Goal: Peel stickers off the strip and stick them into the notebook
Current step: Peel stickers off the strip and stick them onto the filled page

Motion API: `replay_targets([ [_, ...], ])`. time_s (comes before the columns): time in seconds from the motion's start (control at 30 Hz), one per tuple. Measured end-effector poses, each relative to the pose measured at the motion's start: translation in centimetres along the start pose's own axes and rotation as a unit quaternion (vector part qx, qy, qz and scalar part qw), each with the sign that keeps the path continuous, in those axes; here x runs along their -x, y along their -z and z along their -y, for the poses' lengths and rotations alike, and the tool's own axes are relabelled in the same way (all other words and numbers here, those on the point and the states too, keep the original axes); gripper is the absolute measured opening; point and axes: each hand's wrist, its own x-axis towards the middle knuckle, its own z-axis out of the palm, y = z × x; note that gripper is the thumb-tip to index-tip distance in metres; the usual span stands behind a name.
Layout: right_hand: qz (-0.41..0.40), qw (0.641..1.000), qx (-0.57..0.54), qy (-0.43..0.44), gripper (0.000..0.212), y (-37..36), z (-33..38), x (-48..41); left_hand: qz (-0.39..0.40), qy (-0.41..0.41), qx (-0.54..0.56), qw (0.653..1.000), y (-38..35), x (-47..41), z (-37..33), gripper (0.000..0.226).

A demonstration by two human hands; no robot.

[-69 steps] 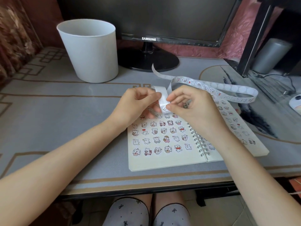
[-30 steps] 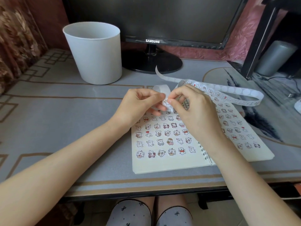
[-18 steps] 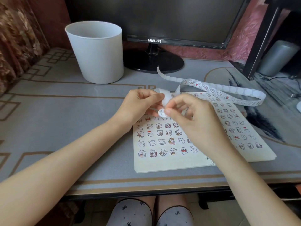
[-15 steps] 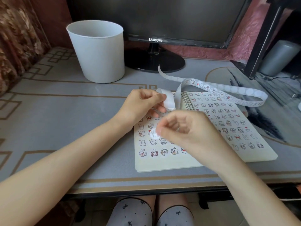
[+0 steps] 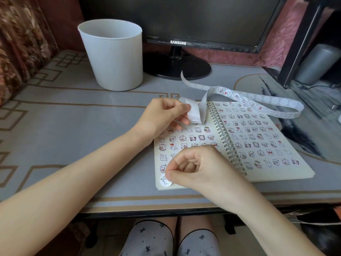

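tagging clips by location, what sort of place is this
Probably a home desk: a Samsung monitor stands at the back, a white bin beside it, and a spiral notebook of stickers lies on a patterned desk mat.

My grey desk (image 5: 64, 126) with tan line borders carries a white bin (image 5: 112, 54) and a Samsung monitor (image 5: 177, 19); daylight falls on pink wall covering (image 5: 276, 43) behind.
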Motion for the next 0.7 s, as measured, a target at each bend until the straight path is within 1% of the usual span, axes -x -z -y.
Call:
replay_targets([
  [0.2, -0.011, 1.0, 0.013, 0.003, 0.004, -0.1, 0.0, 0.1, 0.004, -0.002, -0.002, 1.0, 0.0, 0.1, -0.1, 0.021],
  [0.7, -0.051, 0.993, 0.107, 0.007, 0.004, -1.1, -0.1, 0.2, 0.003, -0.012, -0.015, 1.0, -0.1, -0.1, 0.3, 0.023],
])
